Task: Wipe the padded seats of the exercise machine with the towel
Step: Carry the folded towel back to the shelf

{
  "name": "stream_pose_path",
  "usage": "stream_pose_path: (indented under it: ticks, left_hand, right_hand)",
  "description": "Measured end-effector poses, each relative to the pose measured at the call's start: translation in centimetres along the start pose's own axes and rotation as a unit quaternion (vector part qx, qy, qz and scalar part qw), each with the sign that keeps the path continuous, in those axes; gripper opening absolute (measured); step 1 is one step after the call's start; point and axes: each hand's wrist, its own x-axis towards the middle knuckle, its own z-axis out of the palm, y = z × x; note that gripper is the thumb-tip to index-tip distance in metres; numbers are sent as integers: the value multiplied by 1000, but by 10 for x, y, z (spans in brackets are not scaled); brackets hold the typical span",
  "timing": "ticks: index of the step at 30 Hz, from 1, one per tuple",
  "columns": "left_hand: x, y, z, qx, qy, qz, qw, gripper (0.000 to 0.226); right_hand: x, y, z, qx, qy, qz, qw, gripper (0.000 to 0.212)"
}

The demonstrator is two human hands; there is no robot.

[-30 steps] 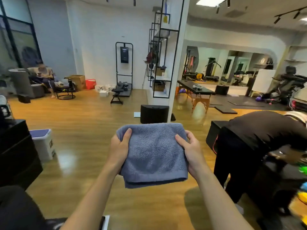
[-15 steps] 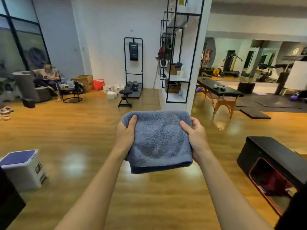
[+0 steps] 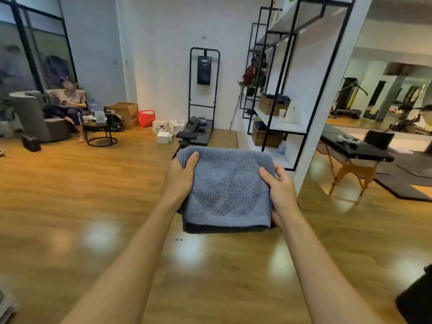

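A folded grey-blue towel (image 3: 226, 188) is held out in front of me at chest height, above the wooden floor. My left hand (image 3: 181, 177) grips its left edge with the thumb on top. My right hand (image 3: 279, 191) grips its right edge the same way. Straight ahead by the white wall stands a black exercise machine (image 3: 201, 99) with an upright frame, a dark screen and a low black padded bench (image 3: 187, 136) in front. The towel hides the bench's near end.
A black metal shelf unit (image 3: 280, 94) on a white pillar stands to the right. A black massage table (image 3: 355, 148) with wooden legs lies beyond it. At far left a person sits in a grey armchair (image 3: 35, 118) by a round side table (image 3: 100, 132). Boxes line the wall.
I have moved forward across the floor toward the machine by the wall. The bending person and the white bin have left view. Both hands keep the same hold on the towel.
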Motion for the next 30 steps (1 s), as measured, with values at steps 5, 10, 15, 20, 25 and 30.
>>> stream_pose_path:
  ticks: [5,10,15,20,25,30]
  left_hand:
    - [167,-93,43,11,-14,-15,1000,16]
    - [347,-187,82,30,6,-35,999,31]
    - [526,-243,108,36,-6,-16,999,31]
    - [698,-333,133,26,-26,-3,999,27]
    - [862,-421,176,6,-61,-24,998,28]
    - [1002,-469,251,-4,-118,-37,992,28]
  right_hand:
    - [186,56,26,6,10,9,1000,19]
    - [383,115,65,5,-5,13,1000,18]
    - [559,147,121,7,6,11,1000,8]
    - [728,207,172,-1,34,-6,999,12]
    - [882,256,204,-8,97,-15,995,7]
    - [1024,274,202,-48,167,-32,984,8]
